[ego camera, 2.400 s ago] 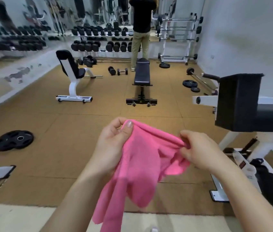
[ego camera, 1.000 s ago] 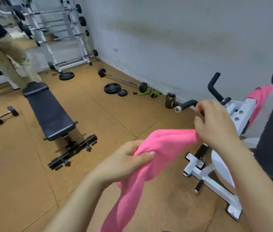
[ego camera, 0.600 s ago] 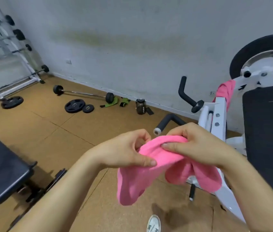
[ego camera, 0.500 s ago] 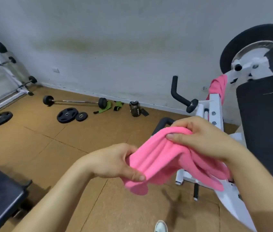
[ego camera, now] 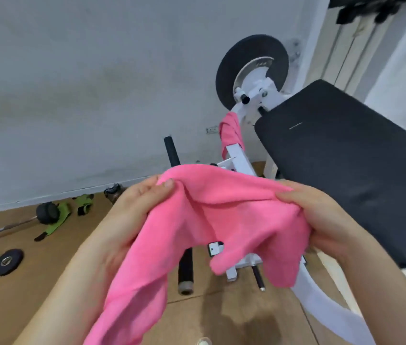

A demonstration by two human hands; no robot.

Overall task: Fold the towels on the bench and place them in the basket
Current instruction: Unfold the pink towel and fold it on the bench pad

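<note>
Pink and soft, the towel is hanging in the air between two hands, in front of the black bench and above the brown floor. The left hand is pinching one top corner, with its thumb pressing on the cloth. The right hand is gripping the other side, with its fingers curling round a bunch of it. The towel is sagging in the middle, and its long end is dropping down by the left arm. Another pink towel is hanging over the white frame just beside the bench. Over by the wall, a barbell, green straps and round weights are lying on the floor
</note>
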